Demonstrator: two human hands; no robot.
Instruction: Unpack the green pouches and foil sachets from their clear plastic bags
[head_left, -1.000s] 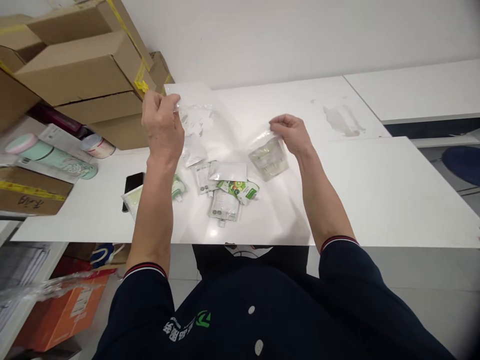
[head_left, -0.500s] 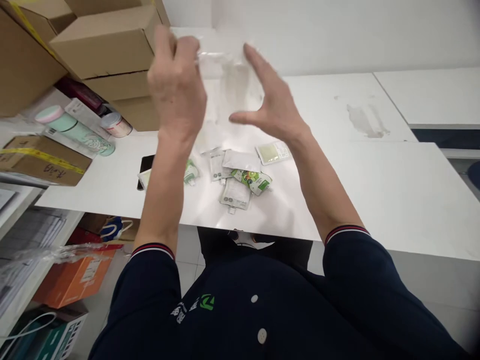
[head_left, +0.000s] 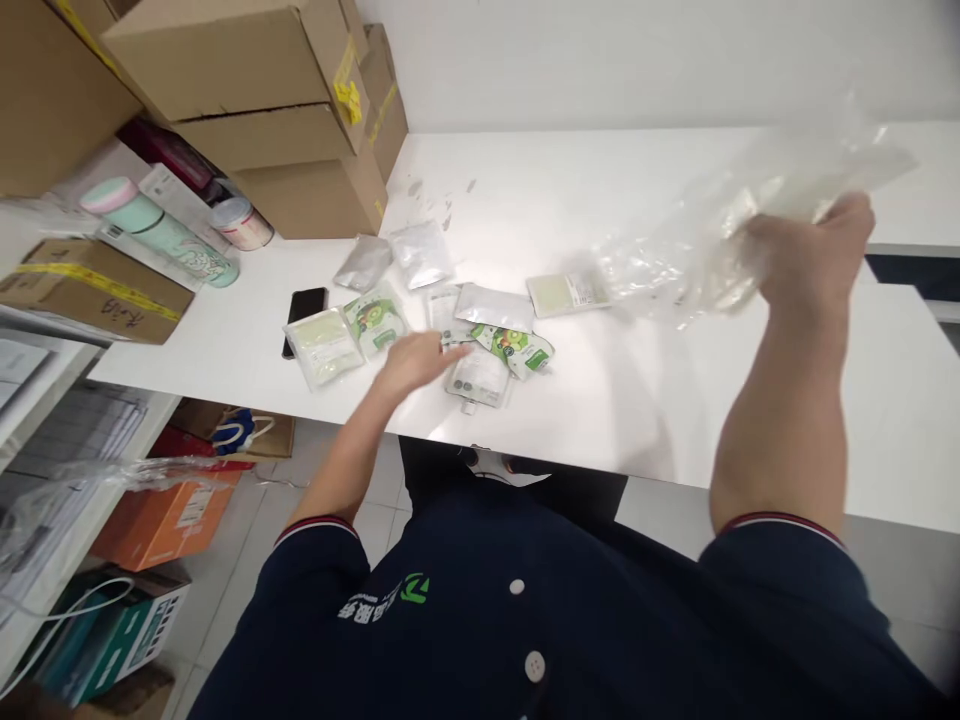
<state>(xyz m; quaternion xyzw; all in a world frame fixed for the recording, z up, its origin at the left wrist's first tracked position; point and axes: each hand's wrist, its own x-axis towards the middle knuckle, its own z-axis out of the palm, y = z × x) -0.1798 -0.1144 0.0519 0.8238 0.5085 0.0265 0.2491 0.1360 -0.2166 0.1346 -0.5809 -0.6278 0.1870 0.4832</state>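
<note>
My right hand (head_left: 814, 250) is closed around a crumpled clear plastic bag (head_left: 667, 250), raised over the right side of the white table. Pale contents show through the plastic, but I cannot make out what they are. Low over the table, my left hand (head_left: 415, 362) has its thumb stretched out and holds nothing that I can see. Beside it lies a loose pile of spouted pouches, among them a green fruit-print pouch (head_left: 525, 352) and a silver pouch (head_left: 495, 307). Another green-print pouch (head_left: 376, 318) and a pale flat packet (head_left: 325, 347) lie to its left.
Two silvery packets (head_left: 421, 254) lie farther back, and a pale green packet (head_left: 559, 293) sits right of the pile. A black phone (head_left: 307, 302) is partly covered. Cardboard boxes (head_left: 247, 130), a mint bottle (head_left: 161, 232) and a small canister (head_left: 241, 222) stand at the left.
My hands have moved apart. The right hand has swung right with the plastic bag, while the left hand has come down beside the pouches.
</note>
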